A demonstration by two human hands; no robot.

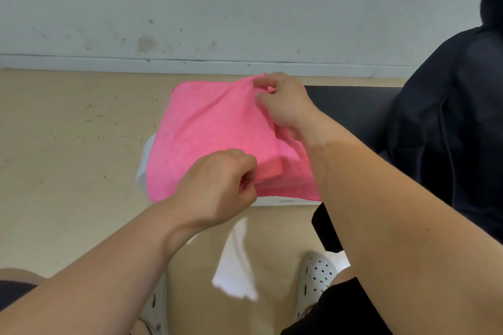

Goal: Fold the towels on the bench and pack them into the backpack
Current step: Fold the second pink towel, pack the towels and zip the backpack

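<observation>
Pale grey wall [190, 8] across the top, scuffed and marked, with a skirting strip at its foot. Beige floor [68, 144] below, flecked with dark specks.

Black backpack [449, 122] filling the right edge, over the right part of the desk [351, 109]; only a dark strip of the desk top visible.

Pink towel [212, 133] at centre, well left of the backpack, spread at the desk's left end. Far edge lifted, right side doubled over, a thick fold visible near the front. White layer [144, 163] exposed under the towel's left and near edges; cloth or part of the desk, cannot tell.

Right hand [285, 103] at the towel's far edge, thumb and fingers curled, pinching the raised cloth. Left hand [217, 190] at the near edge, fingers curled, pinching the folded cloth against the thumb.

Two white perforated shoes [315, 275] on the floor at the bottom, partly hidden by the forearms. Bright white patch [234, 261] on the floor between them; nature unclear.
</observation>
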